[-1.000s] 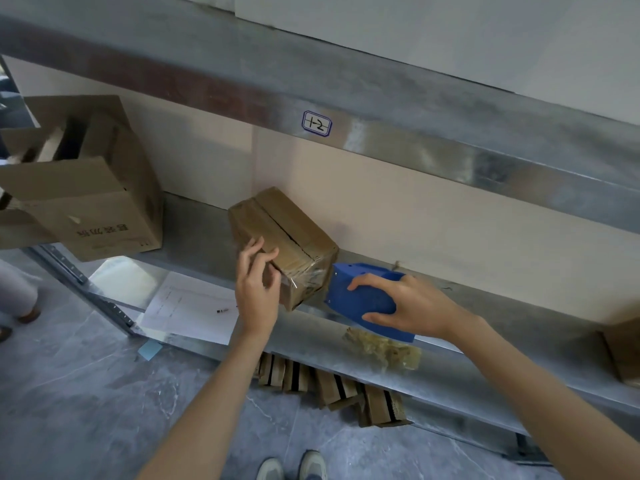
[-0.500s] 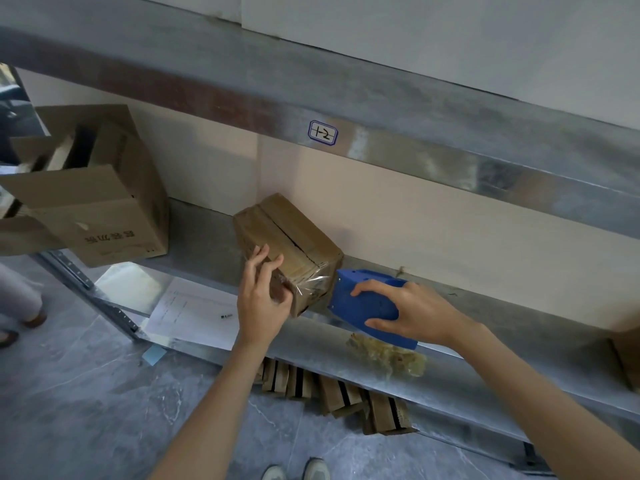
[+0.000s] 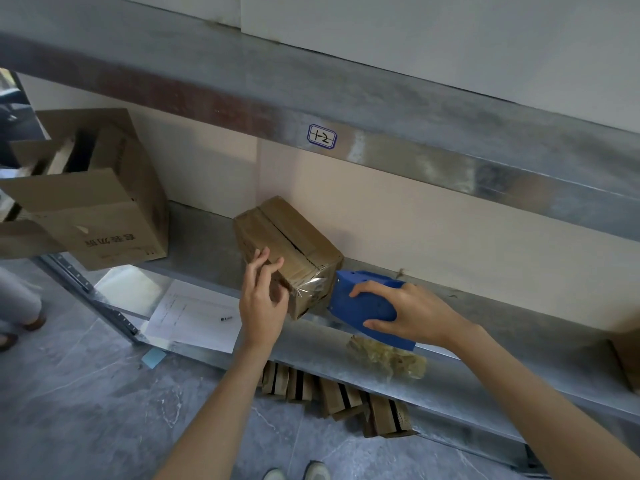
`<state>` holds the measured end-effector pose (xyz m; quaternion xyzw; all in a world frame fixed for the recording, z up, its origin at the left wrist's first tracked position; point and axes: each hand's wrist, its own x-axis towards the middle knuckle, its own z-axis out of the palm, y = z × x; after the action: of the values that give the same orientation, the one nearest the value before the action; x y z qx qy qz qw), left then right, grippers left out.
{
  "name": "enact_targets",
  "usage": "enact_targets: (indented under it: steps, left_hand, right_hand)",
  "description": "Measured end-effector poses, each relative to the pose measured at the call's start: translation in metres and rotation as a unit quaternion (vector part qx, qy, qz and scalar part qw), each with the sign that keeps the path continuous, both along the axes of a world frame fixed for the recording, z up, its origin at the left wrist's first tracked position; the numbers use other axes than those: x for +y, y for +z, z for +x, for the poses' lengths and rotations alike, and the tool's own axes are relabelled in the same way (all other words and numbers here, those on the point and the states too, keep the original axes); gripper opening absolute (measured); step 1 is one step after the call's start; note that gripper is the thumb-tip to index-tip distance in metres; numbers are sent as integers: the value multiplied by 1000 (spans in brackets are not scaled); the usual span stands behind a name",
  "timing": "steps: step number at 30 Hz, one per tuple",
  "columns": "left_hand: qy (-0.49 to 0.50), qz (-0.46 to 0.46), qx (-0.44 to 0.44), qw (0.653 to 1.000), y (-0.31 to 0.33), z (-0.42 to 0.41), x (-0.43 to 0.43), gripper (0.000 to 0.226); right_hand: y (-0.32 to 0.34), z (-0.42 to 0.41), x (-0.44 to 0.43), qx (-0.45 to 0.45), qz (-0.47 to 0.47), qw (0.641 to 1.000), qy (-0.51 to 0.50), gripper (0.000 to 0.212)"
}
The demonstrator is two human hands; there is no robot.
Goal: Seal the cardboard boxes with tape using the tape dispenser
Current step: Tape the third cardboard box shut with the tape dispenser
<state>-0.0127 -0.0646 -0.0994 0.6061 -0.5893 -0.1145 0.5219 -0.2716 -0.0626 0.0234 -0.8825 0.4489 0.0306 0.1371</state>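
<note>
The left hand (image 3: 263, 303) covers the near side of the small cardboard box (image 3: 287, 247), fingers flat against it, mid-shelf (image 3: 450, 382) beside the back wall. The right hand (image 3: 412, 313) grips the blue tape dispenser (image 3: 363, 303), its far end touching the box's taped corner; the shelf's right stretch lies bare.

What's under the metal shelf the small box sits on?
Under the shelf, several small cardboard boxes lie on the floor. The shelf edge covers their far ends and anything deeper.
</note>
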Motion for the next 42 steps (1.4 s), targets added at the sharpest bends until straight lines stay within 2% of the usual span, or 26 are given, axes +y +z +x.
enact_targets:
  steps: [4,9,13,16,19,26,33,42]
  left_hand:
    - [-46,39,-30,998,0,8,4,65]
    - [-100,62,9,993,7,0,15,72]
    - [-78,56,-14,995,9,-8,17,90]
    - [-69,44,-14,997,11,-6,16,82]
    - [-109,44,-30,993,12,11,18,80]
    - [-169,132,-16,977,21,68,12,84]
    - [-110,96,35,989,11,49,19,83]
    - [-116,102,14,988,18,52,19,78]
  right_hand:
    - [2,2,1,4,-4,1000,-4,42]
    - [4,2,0,6,-15,1000,-8,43]
    - [9,0,0,3,-30,1000,-6,45]
    - [14,-2,0,0,-50,999,4,45]
    - [19,-2,3,3,-61,998,33,45]
    - [12,34,3,-3,-36,993,110,44]
    - [10,33,-14,-2,-17,991,130,43]
    - [10,14,-43,-40,-10,983,177,40]
